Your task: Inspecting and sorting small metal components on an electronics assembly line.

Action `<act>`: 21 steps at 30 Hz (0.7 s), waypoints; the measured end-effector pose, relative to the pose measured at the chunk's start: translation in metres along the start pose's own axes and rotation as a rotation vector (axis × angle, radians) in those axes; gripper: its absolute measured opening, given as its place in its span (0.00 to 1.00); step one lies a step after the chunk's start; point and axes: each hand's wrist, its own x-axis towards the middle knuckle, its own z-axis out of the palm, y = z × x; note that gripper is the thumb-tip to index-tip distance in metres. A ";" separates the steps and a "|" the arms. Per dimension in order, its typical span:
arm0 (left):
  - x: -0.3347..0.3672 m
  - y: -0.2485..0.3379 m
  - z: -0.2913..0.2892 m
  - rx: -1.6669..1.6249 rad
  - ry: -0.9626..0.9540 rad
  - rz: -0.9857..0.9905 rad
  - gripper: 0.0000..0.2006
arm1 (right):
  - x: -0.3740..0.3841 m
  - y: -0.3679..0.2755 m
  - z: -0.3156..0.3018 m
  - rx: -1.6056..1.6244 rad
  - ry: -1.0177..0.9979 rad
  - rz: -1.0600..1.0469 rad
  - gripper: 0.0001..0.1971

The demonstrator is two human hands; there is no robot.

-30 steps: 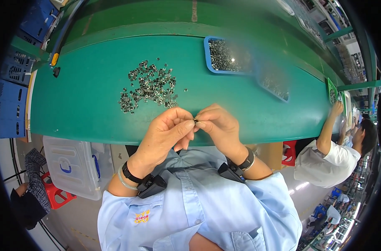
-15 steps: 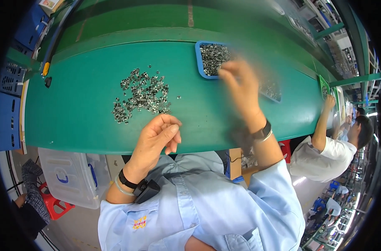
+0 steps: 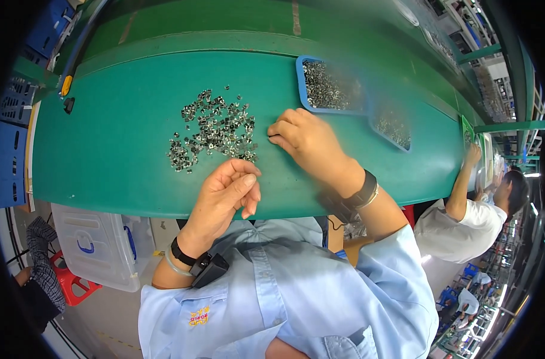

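Right hand point(image 3: 308, 143) and left hand point(image 3: 224, 192) beside a pile of tiny shiny bits point(image 3: 215, 136) on a green table point(image 3: 105, 149).

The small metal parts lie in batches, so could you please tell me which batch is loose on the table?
The leftmost heap, just beyond the left hand; the others sit in the blue tray and the blurred container to its right.

Far to the left of the grip point(image 3: 302, 140) there are blue crates point(image 3: 4, 164), and somewhat nearer to it, a small black object point(image 3: 69, 106). Below the grip, well to its left, stands a clear plastic box point(image 3: 102, 257) with blue handles, near a red stool point(image 3: 65, 276). Far to the grip's right, a co-worker point(image 3: 464, 230) in white has one hand near a green panel point(image 3: 467, 128).
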 end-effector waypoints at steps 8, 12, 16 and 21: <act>0.007 0.001 0.016 0.045 0.047 -0.017 0.08 | -0.017 -0.032 -0.019 0.434 0.029 0.112 0.06; 0.010 -0.002 0.018 -0.009 0.002 -0.040 0.08 | -0.028 -0.038 -0.018 0.473 0.087 0.096 0.08; 0.011 -0.008 0.016 -0.118 -0.022 -0.055 0.09 | -0.035 -0.044 -0.011 0.468 0.178 0.101 0.10; 0.009 -0.010 0.023 -0.108 -0.001 -0.029 0.09 | -0.041 -0.050 -0.002 0.382 0.306 0.111 0.12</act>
